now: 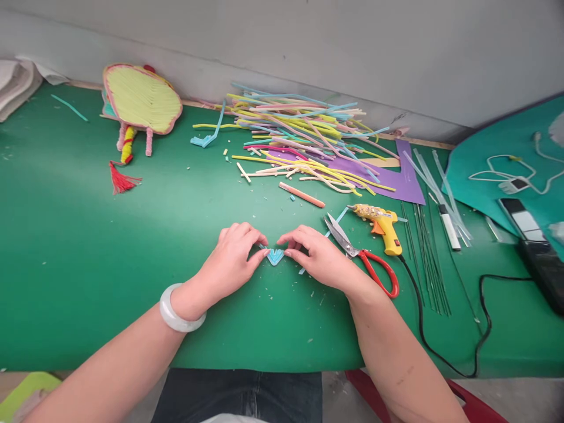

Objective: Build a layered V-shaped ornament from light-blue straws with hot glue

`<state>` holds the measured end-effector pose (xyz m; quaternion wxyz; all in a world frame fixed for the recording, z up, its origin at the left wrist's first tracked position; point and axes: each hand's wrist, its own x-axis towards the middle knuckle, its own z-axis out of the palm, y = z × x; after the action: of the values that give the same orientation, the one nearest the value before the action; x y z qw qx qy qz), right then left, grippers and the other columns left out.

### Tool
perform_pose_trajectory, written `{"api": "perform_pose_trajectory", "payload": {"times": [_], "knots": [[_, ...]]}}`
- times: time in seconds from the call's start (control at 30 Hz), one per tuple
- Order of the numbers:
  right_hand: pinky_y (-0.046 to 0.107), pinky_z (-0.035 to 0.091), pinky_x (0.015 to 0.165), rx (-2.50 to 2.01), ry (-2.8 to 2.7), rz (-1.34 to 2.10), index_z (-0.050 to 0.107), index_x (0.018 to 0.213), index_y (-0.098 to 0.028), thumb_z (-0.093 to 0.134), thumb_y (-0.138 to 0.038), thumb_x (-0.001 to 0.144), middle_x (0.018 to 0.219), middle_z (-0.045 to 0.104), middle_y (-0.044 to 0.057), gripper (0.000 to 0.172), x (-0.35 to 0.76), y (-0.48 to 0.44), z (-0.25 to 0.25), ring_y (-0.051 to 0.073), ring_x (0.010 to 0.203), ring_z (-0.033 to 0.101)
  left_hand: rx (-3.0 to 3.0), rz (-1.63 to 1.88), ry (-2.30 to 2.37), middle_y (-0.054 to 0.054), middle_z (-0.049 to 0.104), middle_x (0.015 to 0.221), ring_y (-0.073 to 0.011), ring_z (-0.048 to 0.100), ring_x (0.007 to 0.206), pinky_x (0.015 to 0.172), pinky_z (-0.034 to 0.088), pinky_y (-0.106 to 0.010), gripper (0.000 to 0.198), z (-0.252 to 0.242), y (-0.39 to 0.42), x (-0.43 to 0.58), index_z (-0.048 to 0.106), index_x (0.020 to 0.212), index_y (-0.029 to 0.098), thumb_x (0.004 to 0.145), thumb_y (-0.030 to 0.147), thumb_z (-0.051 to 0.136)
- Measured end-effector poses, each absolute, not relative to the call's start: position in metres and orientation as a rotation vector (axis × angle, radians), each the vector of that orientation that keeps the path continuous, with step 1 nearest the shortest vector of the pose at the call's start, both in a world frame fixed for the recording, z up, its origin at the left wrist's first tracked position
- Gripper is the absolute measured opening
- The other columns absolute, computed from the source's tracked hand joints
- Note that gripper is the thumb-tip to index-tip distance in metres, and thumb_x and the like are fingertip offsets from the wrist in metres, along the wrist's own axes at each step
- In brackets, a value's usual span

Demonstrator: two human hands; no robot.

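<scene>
A small light-blue V-shaped piece (275,257), folded from thin soft-looking strips, lies low over the green tabletop in front of me. My left hand (238,254) pinches its left arm between thumb and fingers. On the other side, my right hand (308,252) grips the right arm the same way. The piece's point faces me, and fingertips cover both its ends. Close to my right hand lie red-handled scissors (362,254), their blades parted. A thin light-blue strip (338,217) runs under the blades.
A yellow hot glue gun (381,226) trails a black cord. A heap of coloured stems (304,126) lies at the back on purple sheet (409,170). An orange marker (302,194), green wires (429,258), a yellow-green fan-shaped craft (143,98) and another blue folded piece (203,141) lie around.
</scene>
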<state>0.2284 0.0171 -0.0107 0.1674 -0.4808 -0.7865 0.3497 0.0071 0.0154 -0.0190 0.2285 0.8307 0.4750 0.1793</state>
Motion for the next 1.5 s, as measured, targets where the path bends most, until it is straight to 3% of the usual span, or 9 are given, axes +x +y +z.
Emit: {"api": "perform_pose_trajectory", "payload": {"times": [0.17, 0.43, 0.97, 1.17, 1.27, 1.37, 1.5], "knots": [[0.034, 0.043, 0.084, -1.344, -2.284, 0.971, 0.066, 0.106, -0.025, 0.062, -0.016, 0.090, 0.089, 0.059, 0.001, 0.019, 0.231, 0.018, -0.015, 0.018, 0.092, 0.056, 2.363, 0.431, 1.261, -0.004, 0.058, 0.103, -0.0237, 0.051, 0.100, 0.089, 0.038, -0.039, 0.031, -0.020, 0.015, 0.004, 0.058, 0.106, 0.021, 0.084, 0.038, 0.071], [0.035, 0.041, 0.087, -1.357, -2.348, 0.904, 0.068, 0.107, -0.026, 0.059, -0.017, 0.093, 0.092, 0.061, 0.002, 0.019, 0.229, 0.017, -0.018, 0.019, 0.095, 0.055, 2.402, 0.387, 1.233, -0.005, 0.055, 0.102, -0.0236, 0.050, 0.100, 0.088, 0.039, -0.040, 0.024, -0.019, 0.014, 0.005, 0.062, 0.112, 0.024, 0.089, 0.029, 0.066], [0.036, 0.041, 0.086, -1.392, -2.371, 0.883, 0.068, 0.105, -0.026, 0.059, -0.017, 0.093, 0.089, 0.060, 0.002, 0.017, 0.225, 0.018, -0.017, 0.019, 0.092, 0.055, 2.385, 0.351, 1.243, -0.005, 0.056, 0.102, -0.0245, 0.050, 0.099, 0.087, 0.039, -0.041, 0.021, -0.017, 0.014, 0.007, 0.063, 0.109, 0.023, 0.089, 0.028, 0.066], [0.031, 0.046, 0.080, -1.380, -2.135, 0.825, 0.069, 0.097, -0.023, 0.059, -0.019, 0.092, 0.089, 0.063, 0.002, 0.012, 0.239, 0.020, 0.004, 0.017, 0.089, 0.059, 2.337, 0.455, 1.248, -0.004, 0.060, 0.103, -0.0236, 0.052, 0.101, 0.090, 0.039, -0.040, 0.030, -0.018, 0.014, 0.005, 0.058, 0.111, 0.022, 0.088, 0.040, 0.066], [0.031, 0.046, 0.077, -1.511, -2.013, 0.665, 0.070, 0.091, -0.022, 0.059, -0.022, 0.090, 0.087, 0.064, 0.002, 0.011, 0.260, 0.023, 0.019, 0.017, 0.084, 0.060, 2.314, 0.564, 1.295, -0.003, 0.061, 0.098, -0.0223, 0.053, 0.095, 0.086, 0.039, -0.038, 0.026, -0.016, 0.015, 0.004, 0.058, 0.104, 0.021, 0.090, 0.043, 0.062], [0.033, 0.046, 0.076, -1.676, -1.913, 0.478, 0.071, 0.090, -0.023, 0.059, -0.024, 0.088, 0.086, 0.064, 0.002, 0.012, 0.283, 0.022, 0.026, 0.019, 0.083, 0.060, 2.309, 0.700, 1.370, -0.003, 0.061, 0.091, -0.0201, 0.053, 0.088, 0.080, 0.039, -0.035, 0.015, -0.013, 0.014, 0.004, 0.058, 0.090, 0.020, 0.095, 0.034, 0.056], [0.037, 0.046, 0.076, -1.827, -1.760, 0.323, 0.071, 0.090, -0.023, 0.056, -0.032, 0.089, 0.093, 0.067, 0.005, 0.017, 0.305, 0.006, 0.018, 0.021, 0.081, 0.060, 2.363, 0.820, 1.413, -0.002, 0.061, 0.084, -0.0193, 0.052, 0.083, 0.078, 0.039, -0.034, 0.015, -0.010, 0.004, 0.013, 0.056, 0.084, 0.020, 0.096, 0.028, 0.054]]}}
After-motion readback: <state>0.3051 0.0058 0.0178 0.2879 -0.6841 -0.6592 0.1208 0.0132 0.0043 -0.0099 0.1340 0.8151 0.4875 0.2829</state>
